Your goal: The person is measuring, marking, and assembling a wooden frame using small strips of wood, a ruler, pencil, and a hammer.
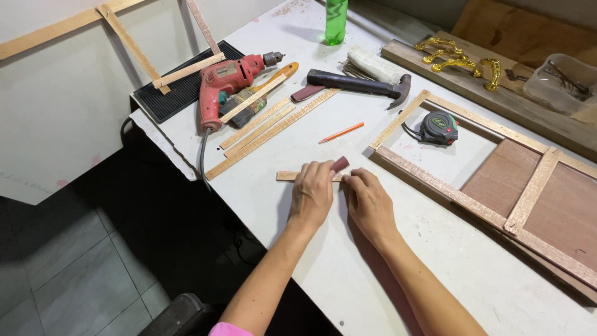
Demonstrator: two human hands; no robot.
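A single head-worn camera looks steeply down from close above at the white paint-marked workbench [348,274], facing forward across it toward the far wall.

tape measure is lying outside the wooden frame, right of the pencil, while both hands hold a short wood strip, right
Not quite. The head view shows the tape measure lying inside the wooden frame, on the table within its open section. It is right of the pencil, and both the left hand and right hand hold the short wood strip.
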